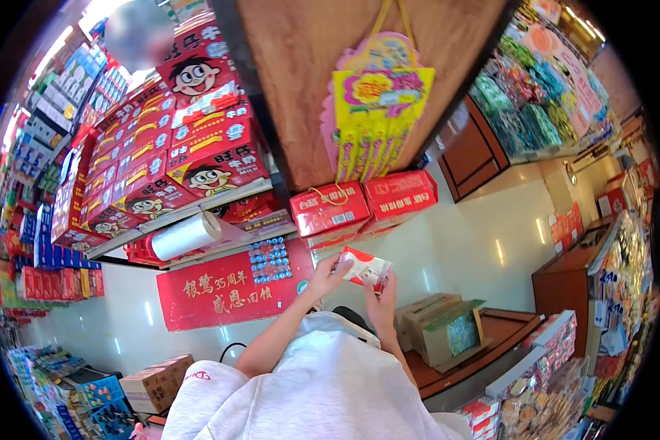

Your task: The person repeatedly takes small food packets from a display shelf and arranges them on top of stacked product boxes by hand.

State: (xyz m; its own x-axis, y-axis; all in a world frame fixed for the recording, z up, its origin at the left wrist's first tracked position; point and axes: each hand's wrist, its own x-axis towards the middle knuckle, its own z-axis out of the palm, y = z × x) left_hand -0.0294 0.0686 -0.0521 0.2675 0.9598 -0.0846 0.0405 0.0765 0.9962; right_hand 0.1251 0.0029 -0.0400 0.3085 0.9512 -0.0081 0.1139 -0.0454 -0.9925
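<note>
Both hands hold a small red-and-white packet point(367, 267) in front of my body, above the shop floor. My left hand point(330, 276) grips its left end, the thumb lying over the red part. At the lower right corner, my right hand point(381, 295) pinches the packet between thumb and fingers. Print shows on its face, too small to read. Just beyond the hands, two red gift boxes point(330, 209) stand side by side against a wooden pillar point(286, 88).
Red milk cartons point(143, 169) are stacked on a shelf at left. A red banner point(213, 286) lies on the floor. Yellow candy packs point(378, 121) hang on the pillar. An open cardboard box point(440, 330) sits at right, near wooden counters point(484, 150) with bagged sweets.
</note>
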